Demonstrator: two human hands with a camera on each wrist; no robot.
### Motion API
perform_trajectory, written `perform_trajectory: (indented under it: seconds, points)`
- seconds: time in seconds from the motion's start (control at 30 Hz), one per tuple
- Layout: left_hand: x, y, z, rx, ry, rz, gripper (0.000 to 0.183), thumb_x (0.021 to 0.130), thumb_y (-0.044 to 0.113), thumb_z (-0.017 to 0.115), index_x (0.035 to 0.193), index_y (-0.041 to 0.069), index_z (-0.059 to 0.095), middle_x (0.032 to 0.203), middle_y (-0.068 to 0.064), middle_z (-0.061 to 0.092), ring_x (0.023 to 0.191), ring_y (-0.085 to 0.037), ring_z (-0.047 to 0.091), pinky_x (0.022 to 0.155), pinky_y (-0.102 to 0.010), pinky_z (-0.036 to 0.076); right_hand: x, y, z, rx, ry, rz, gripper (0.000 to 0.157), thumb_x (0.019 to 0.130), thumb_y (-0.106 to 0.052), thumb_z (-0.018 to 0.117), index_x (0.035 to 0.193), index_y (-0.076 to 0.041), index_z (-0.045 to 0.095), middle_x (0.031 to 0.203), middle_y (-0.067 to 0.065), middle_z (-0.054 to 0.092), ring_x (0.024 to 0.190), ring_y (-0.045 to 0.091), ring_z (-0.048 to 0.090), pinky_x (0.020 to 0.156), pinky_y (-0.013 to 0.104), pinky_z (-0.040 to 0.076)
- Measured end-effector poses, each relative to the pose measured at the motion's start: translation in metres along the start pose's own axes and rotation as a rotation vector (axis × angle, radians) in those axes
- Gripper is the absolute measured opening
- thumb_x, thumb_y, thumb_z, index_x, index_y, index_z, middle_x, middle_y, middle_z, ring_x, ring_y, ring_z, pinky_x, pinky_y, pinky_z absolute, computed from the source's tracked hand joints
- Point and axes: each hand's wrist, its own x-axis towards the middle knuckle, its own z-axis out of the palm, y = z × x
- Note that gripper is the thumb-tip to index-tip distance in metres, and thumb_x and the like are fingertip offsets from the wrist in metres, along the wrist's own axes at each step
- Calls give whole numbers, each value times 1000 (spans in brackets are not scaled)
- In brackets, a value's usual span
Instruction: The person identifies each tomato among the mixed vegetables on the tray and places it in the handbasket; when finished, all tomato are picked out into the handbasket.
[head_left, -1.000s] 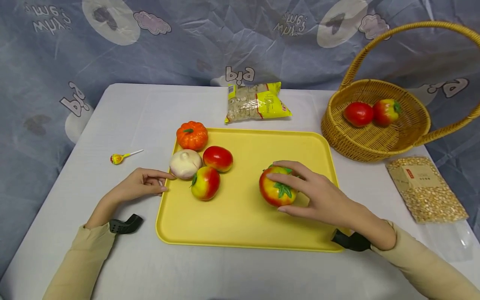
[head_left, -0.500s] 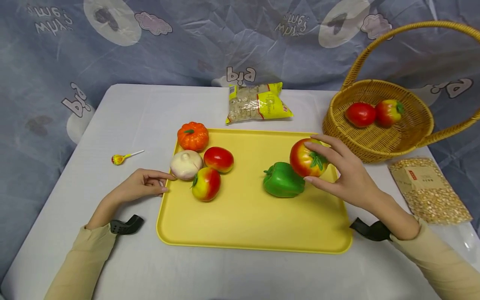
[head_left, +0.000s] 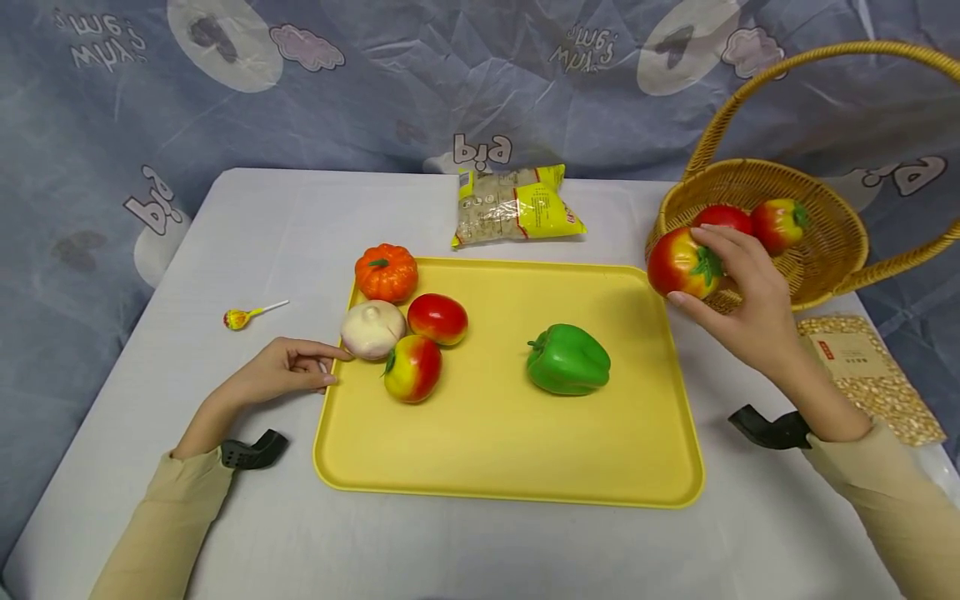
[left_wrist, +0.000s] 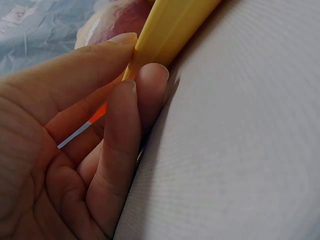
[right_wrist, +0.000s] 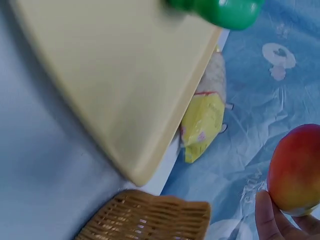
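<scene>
One lollipop (head_left: 238,318) is seen at the left of the white surface (head_left: 285,225). To its right, the left rim of the yellow tray (head_left: 495,442) is pinched between the thumb and fingers of the left hand (head_left: 277,371). At the tray's left, an orange pumpkin (head_left: 386,273), a white bulb (head_left: 372,330), a red oval fruit (head_left: 438,319) and a small red-yellow fruit (head_left: 412,369) are grouped; a green pepper (head_left: 567,360) is set well apart, right of them. By the tray's far right corner, a tomato-like fruit (head_left: 673,265) is held aloft by the right hand (head_left: 753,304), its fingers clamped round the sides. Whether the rim of the wicker basket (head_left: 836,242) is overhung cannot be told. The fruit is judged light and stiff, its glossy skin rather slippery; it is best gripped round its widest part.
</scene>
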Motion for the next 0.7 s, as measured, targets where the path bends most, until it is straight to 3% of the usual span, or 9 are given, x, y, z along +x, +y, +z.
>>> perform_trajectory:
  seconds: [0.2, 0.3, 0.4, 0.47, 0.57, 0.63, 0.7]
  points:
    - [0, -1, 1, 2, 3, 12, 35, 85, 5, 66, 117, -8, 59, 70, 9, 59, 59, 0, 56, 55, -19, 47, 2, 18, -5, -44, 60, 57, 69, 78, -50, 71, 130, -9, 55, 130, 19, 53, 117, -6, 39, 90, 6, 30]
    - [0, -1, 1, 9, 7, 19, 34, 85, 5, 66, 117, -7, 60, 69, 9, 59, 58, 0, 54, 53, -19, 44, 3, 27, -7, -73, 88, 119, 60, 78, -27, 76, 131, -11, 54, 127, 19, 51, 111, -9, 38, 82, 2, 30]
    - [0, 0, 1, 16, 10, 23, 33, 85, 5, 66, 116, -6, 61, 67, 8, 58, 56, -1, 52, 52, -19, 43, 3, 36, -10, -104, 83, 217, 62, 76, -11, 75, 133, -15, 52, 126, 19, 46, 107, -8, 35, 78, 0, 30]
    - [1, 0, 1, 19, 10, 26, 33, 85, 5, 66, 116, -6, 61, 65, 7, 58, 56, -1, 52, 52, -19, 43, 2, 43, -13, -119, 48, 297, 62, 79, -12, 73, 136, -19, 49, 128, 21, 40, 110, 2, 36, 88, 8, 32]
    - [1, 0, 1, 20, 9, 27, 33, 85, 5, 66, 116, -6, 61, 64, 5, 59, 56, -1, 52, 52, -20, 44, 2, 53, -17, -140, -42, 401, 61, 84, -19, 68, 140, -20, 44, 130, 26, 33, 117, 27, 35, 98, 38, 35]
    - [1, 0, 1, 22, 9, 24, 34, 85, 6, 66, 117, -6, 61, 63, 4, 60, 56, -1, 53, 53, -20, 45, 2, 60, -19, -160, -126, 470, 61, 87, -25, 65, 142, -20, 40, 133, 29, 29, 119, 41, 31, 97, 59, 30]
    - [0, 0, 1, 21, 10, 15, 34, 85, 6, 66, 117, -6, 61, 64, 5, 62, 57, -1, 55, 54, -20, 46, 3, 67, -22, -177, -206, 518, 62, 88, -30, 62, 144, -20, 36, 134, 32, 26, 119, 47, 29, 93, 67, 29]
